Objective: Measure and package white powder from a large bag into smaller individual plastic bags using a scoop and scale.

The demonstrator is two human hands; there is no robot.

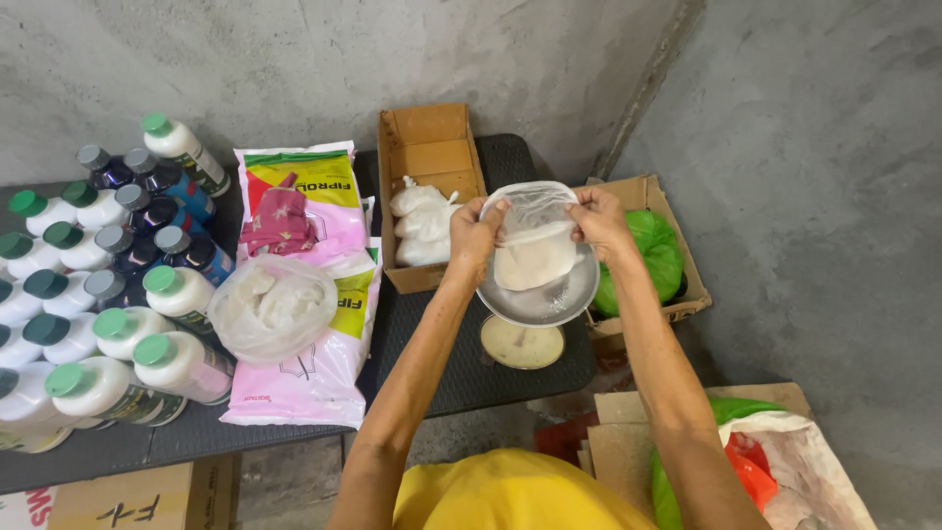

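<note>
Fingers of the left hand (475,234) and of the right hand (601,222) were curled tight and pinched on the rim of a clear plastic bag (535,236), one hand at each side, so that its mouth was held stretched open. White powder (535,263) was seen settled in the lower part of the bag. The bag was held inside a shallow metal pan (561,299), above a round pale scale dial (521,344) on the dark table (461,378). An open cardboard box (428,147) with tied white bags (422,224) in it was placed just beside the left hand. Pink printed sacks (314,378) and a loose clear bag of white lumps (272,306) were laid further left, beside a cluster of white bottles with green caps (182,365) and dark bottles with grey caps (147,211). A second box with a green bag (655,250) was seen just beyond the right hand
</note>
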